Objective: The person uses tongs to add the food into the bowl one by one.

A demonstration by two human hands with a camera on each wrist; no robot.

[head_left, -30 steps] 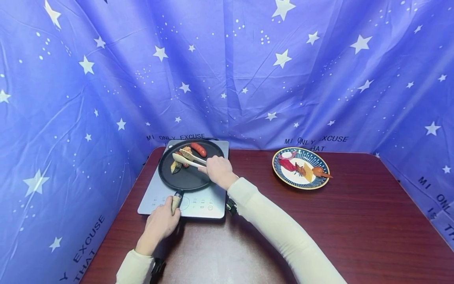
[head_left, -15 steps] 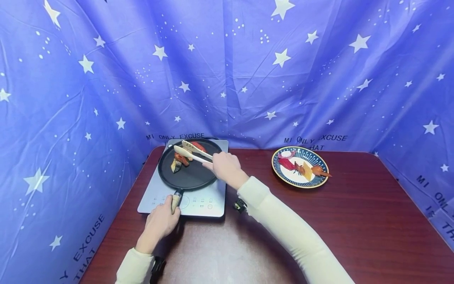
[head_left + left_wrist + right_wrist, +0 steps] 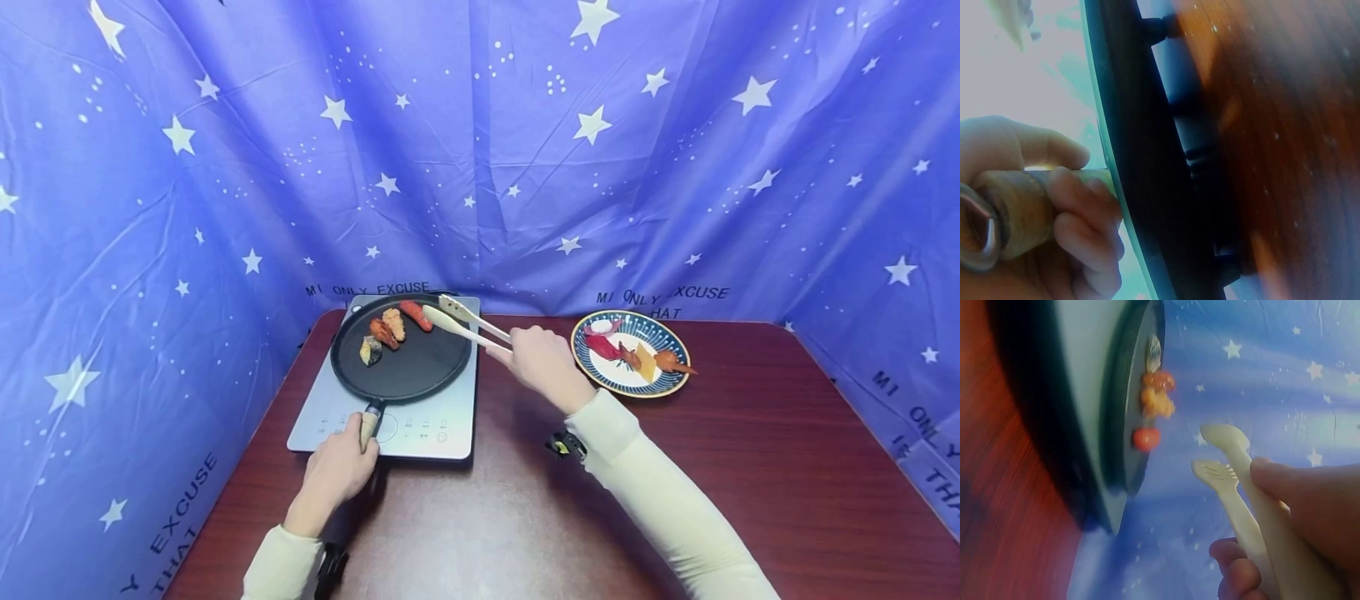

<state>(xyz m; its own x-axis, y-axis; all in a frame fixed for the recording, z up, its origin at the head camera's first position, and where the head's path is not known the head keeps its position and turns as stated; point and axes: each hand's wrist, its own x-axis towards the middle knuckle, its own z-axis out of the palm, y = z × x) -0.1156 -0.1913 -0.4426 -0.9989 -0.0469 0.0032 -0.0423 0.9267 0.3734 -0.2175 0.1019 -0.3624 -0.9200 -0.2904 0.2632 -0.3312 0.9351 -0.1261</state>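
A: ok so what are our hands up to here?

B: Our left hand (image 3: 339,468) is wrapped round the pan handle (image 3: 369,429), fingers curled in. Our right hand (image 3: 546,365) has the cream tongs (image 3: 1266,506) pinched between thumb and fingers, with the two tips spread apart by the right side of the black pan (image 3: 412,381).

A: touching any food?

B: Nah, the right wrist view shows us a gap between tips and sausage (image 3: 416,315). That lies in a slanted row with three other food pieces (image 3: 384,333) on the pan, which sits on our silver cooktop (image 3: 453,408).

A: and the patterned plate (image 3: 611,375)?

B: Right of the pan on our reddish table (image 3: 750,433), more food on it.
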